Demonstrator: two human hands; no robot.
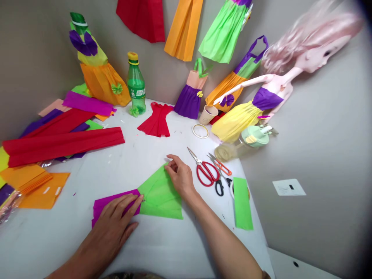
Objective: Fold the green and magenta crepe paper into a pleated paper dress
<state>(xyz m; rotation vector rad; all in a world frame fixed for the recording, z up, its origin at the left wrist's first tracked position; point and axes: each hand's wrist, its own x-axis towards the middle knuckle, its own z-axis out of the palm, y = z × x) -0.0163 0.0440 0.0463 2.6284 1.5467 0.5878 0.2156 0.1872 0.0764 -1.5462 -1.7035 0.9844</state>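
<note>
A small paper dress lies on the white table (162, 244), made of a magenta paper top (101, 202) joined to a fanned green paper skirt (159, 195). My left hand (114, 221) lies flat on the magenta part, fingers stretched out toward the joint. My right hand (180, 176) pinches the upper corner of the green skirt with curled fingers.
Red-handled scissors (205, 171), smaller orange and black scissors (221, 174) and a green paper strip (242, 203) lie right of my hand. A tape ring (200, 131), red paper dress (157, 120), green bottle (136, 85), crepe sheets (62, 145), a doll (279, 85) and paper dresses surround them.
</note>
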